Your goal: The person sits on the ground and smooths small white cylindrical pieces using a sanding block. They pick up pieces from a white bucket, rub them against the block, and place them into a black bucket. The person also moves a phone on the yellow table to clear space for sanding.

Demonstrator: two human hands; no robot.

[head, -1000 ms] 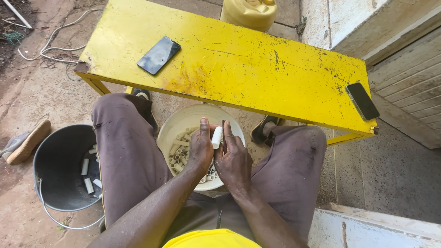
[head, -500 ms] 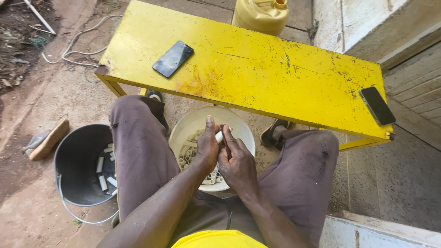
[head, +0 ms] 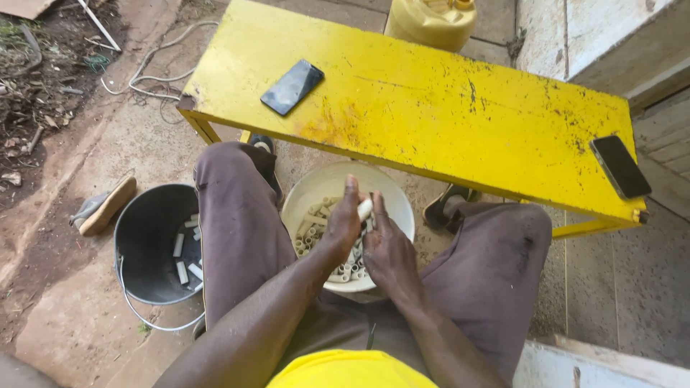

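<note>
Tube piece (head: 365, 209), short, pale and cylindrical, is being pinched between the two hands just above the white bowl (head: 316, 188), which is sitting on the ground between the seated person's knees. The left hand (head: 343, 221) is curling around the piece with its thumb pointing up, fingers closed on it; the right hand (head: 388, 248) is pressing in from the other side, fingers nearly straight and laid against the piece rather than wrapped round it. More tubes (head: 310, 228) of the same kind are lying heaped in the bowl under the hands. Left of the bowl, just beyond the person's left knee, a dark bucket (head: 147, 244) is holding a few longer pale pieces (head: 180, 246). Beyond the bowl, a yellow bench (head: 445, 115) is carrying a dark phone (head: 292, 87) near its left end and a second phone (head: 620, 167) at its right end, with a yellow jerrycan (head: 431, 20) standing behind it. A sandal (head: 100, 207) is lying well left of the bowl, past the bucket. Judging by the grip, one piece is being worked by hand over the bowl, apparently rubbed or trimmed; whether a tool is held cannot be told. Such work is calling for a firm, steady pinch kept directly over the bowl.
</note>
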